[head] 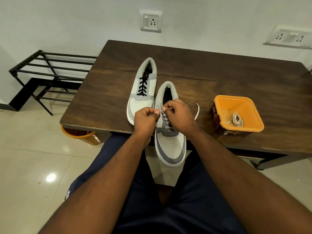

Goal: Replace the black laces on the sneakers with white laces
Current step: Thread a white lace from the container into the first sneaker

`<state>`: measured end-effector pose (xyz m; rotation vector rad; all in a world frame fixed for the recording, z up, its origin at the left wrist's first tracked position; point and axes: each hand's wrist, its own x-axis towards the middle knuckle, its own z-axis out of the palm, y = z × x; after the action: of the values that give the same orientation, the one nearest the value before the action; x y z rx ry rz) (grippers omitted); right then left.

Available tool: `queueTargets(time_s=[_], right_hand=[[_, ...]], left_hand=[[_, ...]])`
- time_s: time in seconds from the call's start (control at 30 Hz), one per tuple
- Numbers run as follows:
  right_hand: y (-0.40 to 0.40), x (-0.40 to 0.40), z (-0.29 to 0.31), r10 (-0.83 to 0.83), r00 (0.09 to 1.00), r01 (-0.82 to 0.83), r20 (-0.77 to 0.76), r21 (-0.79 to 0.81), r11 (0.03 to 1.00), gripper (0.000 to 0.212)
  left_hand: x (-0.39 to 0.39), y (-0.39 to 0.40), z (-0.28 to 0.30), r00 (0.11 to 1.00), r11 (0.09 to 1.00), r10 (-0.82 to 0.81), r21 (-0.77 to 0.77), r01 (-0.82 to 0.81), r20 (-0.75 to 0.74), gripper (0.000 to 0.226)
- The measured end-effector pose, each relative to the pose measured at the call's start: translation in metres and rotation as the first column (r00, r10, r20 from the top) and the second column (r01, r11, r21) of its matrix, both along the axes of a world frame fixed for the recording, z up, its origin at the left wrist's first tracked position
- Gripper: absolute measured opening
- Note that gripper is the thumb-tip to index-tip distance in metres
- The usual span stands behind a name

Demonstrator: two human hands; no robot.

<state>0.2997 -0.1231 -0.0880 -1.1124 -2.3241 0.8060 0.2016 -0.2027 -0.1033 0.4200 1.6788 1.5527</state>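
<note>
On the far left of the table (pixel 108 98) stands the sneaker with black laces (pixel 143 88). Just right of its toe, my left hand (pixel 146 118) pinches a white lace (pixel 164 115) end; my right hand (pixel 177 114) pinches it over the near sneaker (pixel 170 144), whose toe overhangs the table edge. Farther right, an orange tub (pixel 236 115) holds a spare white lace (pixel 236 119).

From my feed I can't see how the thin white lace (pixel 161 110) goes through the upper eyelets of the nearer grey-and-white sneaker (pixel 170 142), since both curled hands cover that part. The orange plastic bin (pixel 79 135) is mostly hidden under the dark wooden table (pixel 211 76), and the tub label (pixel 226 132) is too small to read.
</note>
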Motion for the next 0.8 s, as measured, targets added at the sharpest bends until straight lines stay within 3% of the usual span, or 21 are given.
queueTargets(time_s=[0.07, 0.13, 0.23, 0.3, 0.33, 0.47, 0.53, 0.6, 0.7, 0.8], right_hand=[[0.001, 0.008, 0.003, 0.009, 1.0, -0.009, -0.02, -0.007, 1.0, 0.013], [0.001, 0.015, 0.006, -0.001, 0.999, -0.001, -0.043, -0.036, 0.999, 0.014], [0.002, 0.024, 0.01, -0.035, 0.995, 0.021, -0.097, -0.141, 0.99, 0.018], [0.004, 0.028, 0.012, -0.07, 0.988, 0.042, -0.139, -0.199, 0.979, 0.017], [0.006, 0.03, 0.011, -0.083, 0.985, 0.052, -0.15, -0.198, 0.979, 0.017], [0.014, 0.037, 0.005, -0.174, 0.966, 0.132, -0.191, -0.215, 0.968, 0.018], [0.017, 0.038, 0.002, -0.2, 0.964, 0.152, -0.178, -0.249, 0.956, 0.019], [0.015, 0.038, 0.0, -0.2, 0.971, 0.158, -0.128, -0.28, 0.947, 0.022], [0.011, 0.038, -0.003, -0.168, 0.981, 0.134, -0.097, -0.286, 0.949, 0.021], [0.009, 0.035, -0.004, -0.151, 0.981, 0.115, -0.119, -0.266, 0.957, 0.013]], left_hand=[[0.0, -0.001, 0.002, 0.995, 0.995, 0.095, 0.007, -0.096, 0.041, 0.015], [-0.01, -0.006, 0.001, 0.946, 0.955, 0.291, 0.02, -0.296, 0.141, 0.019], [-0.049, -0.016, 0.002, 0.717, 0.783, 0.604, -0.09, -0.616, 0.349, 0.017], [-0.074, -0.022, 0.005, 0.585, 0.692, 0.69, -0.15, -0.706, 0.426, 0.016], [-0.079, -0.023, 0.006, 0.562, 0.662, 0.713, -0.14, -0.736, 0.418, 0.016], [-0.061, -0.025, 0.012, 0.741, 0.739, 0.669, 0.053, -0.672, 0.062, 0.028], [-0.04, -0.021, 0.013, 0.841, 0.842, 0.535, 0.135, -0.523, -0.08, 0.025], [-0.019, -0.012, 0.01, 0.932, 0.941, 0.331, 0.118, -0.316, -0.145, 0.02], [0.003, 0.002, 0.001, 0.965, 0.997, 0.062, 0.061, -0.048, -0.257, 0.013], [0.009, 0.008, -0.004, 0.94, 1.0, -0.012, 0.018, 0.02, -0.341, 0.01]])
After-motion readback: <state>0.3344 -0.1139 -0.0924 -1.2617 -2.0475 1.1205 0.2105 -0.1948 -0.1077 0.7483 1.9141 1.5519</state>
